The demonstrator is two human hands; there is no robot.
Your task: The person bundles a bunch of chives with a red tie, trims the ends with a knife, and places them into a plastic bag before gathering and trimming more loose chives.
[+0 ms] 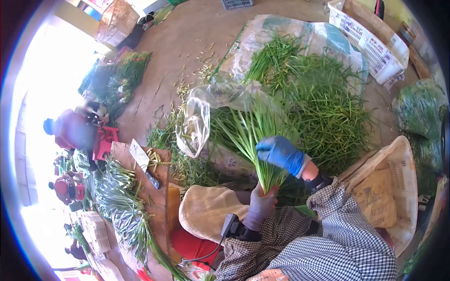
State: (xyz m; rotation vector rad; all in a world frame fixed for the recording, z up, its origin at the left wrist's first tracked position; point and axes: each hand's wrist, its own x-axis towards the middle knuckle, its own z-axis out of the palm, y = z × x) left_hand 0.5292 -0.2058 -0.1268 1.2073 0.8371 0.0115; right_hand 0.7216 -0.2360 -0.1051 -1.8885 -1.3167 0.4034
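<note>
My left hand (262,202), in a greyish knit glove, is wrapped round the lower stems of a bunch of long green leafy stalks (260,164). The bunch stands roughly upright, its leaves fanning out at the top. Against its right side is my right hand (282,154) in a blue glove, fingers curled in; whatever they pinch is hidden. Behind the bunch lies a clear plastic bag (199,122) with more green stalks in it. A big heap of loose green stalks (328,112) spreads over a woven plastic sheet (276,25).
To the left, a wooden board (157,199) bears a cleaver (144,164) and bundled stalks (122,201). A white plastic basket (405,187) stands at my right, another white crate (370,44) farther back. Cut scraps (204,70) litter the floor. Other people (75,129) sit at far left.
</note>
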